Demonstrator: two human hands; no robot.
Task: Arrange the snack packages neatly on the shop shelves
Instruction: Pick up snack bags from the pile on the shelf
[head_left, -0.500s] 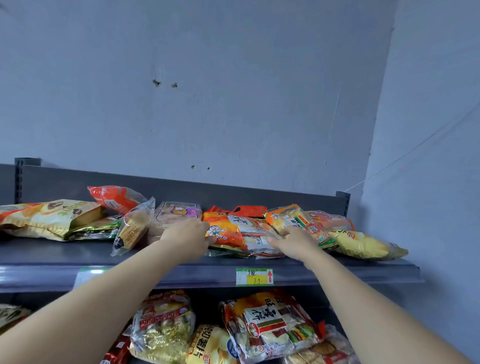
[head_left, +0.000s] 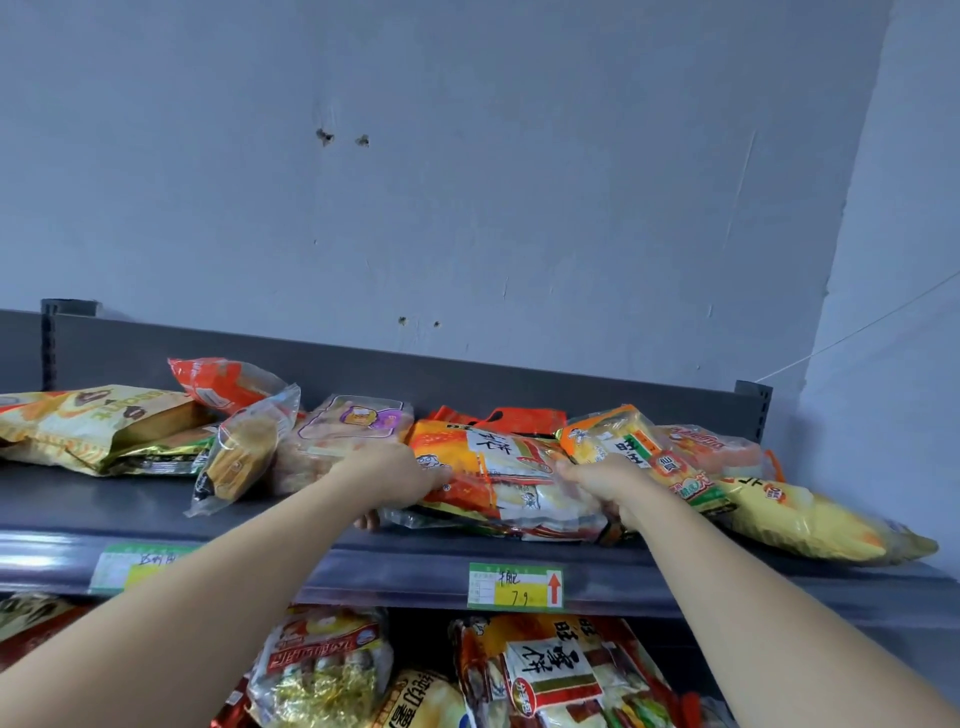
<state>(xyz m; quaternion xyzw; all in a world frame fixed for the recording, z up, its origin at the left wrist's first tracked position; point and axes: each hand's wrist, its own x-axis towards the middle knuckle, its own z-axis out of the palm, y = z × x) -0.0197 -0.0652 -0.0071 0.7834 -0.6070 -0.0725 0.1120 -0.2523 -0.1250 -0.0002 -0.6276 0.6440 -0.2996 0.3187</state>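
Grey top shelf (head_left: 156, 512), centre: left hand (head_left: 387, 475) and right hand (head_left: 605, 480) each clamp an end of the orange rice-cracker package (head_left: 498, 467). Risk: dragging it dislodges the overlapping yellow bag (head_left: 810, 519) at the right edge.

left hand (head_left: 390, 477): arm outstretched, fingers curled closed | right hand (head_left: 607, 486): arm outstretched, fingers curled closed

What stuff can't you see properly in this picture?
- Head view: the left hand fingers, curled under the orange rice cracker pack.
- Head view: the red packet behind, mostly covered by that pack.
- Head view: the left price tag, blurred and partly behind the left forearm.
- Head view: lower-shelf snack bags, cut off by the bottom edge.
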